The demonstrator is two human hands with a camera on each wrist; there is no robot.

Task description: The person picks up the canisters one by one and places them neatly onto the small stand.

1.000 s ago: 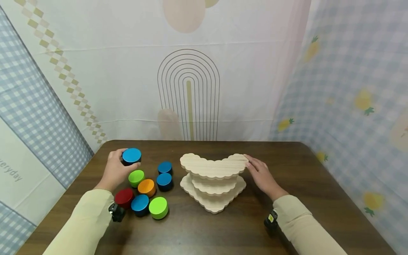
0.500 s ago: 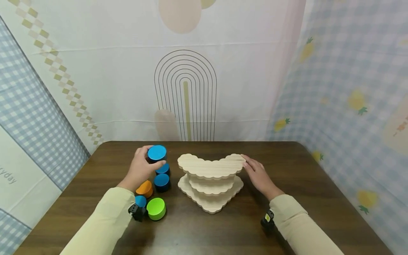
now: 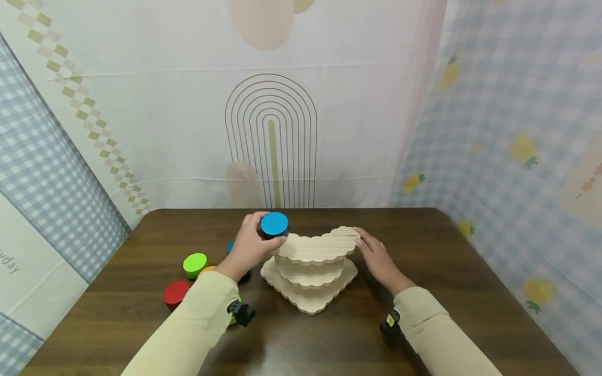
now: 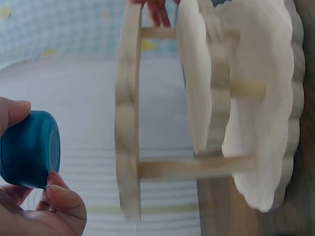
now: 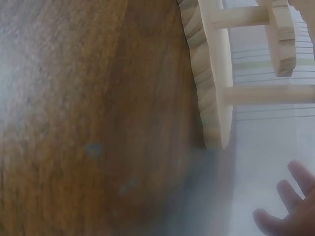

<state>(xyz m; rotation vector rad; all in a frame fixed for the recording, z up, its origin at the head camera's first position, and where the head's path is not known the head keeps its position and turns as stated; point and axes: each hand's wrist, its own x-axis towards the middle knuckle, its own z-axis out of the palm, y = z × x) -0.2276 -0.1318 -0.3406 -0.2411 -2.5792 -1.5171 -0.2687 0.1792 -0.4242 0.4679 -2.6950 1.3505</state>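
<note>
My left hand (image 3: 248, 245) pinches a blue round block (image 3: 275, 225) between thumb and fingers. It holds the block over the left end of the top tier of a pale wooden stand (image 3: 309, 300) with scalloped edges. The left wrist view shows the block (image 4: 30, 150) apart from the top tier (image 4: 129, 113), and round wooden posts (image 4: 189, 168) linking the tiers. My right hand (image 3: 380, 260) rests its fingertips at the top tier's right end. Its fingers (image 5: 289, 195) look nearly straight in the right wrist view.
Left of the stand on the brown table (image 3: 357, 344) are a green block (image 3: 195, 265), a red block (image 3: 176, 293) and a partly covered orange block (image 3: 207, 270). My left arm hides most of the other blocks. A patterned cloth (image 3: 348, 130) hangs behind.
My left hand has carried the blue block rightward, past the other blocks, to the stand's left end. My right hand stays at the stand's right end.
</note>
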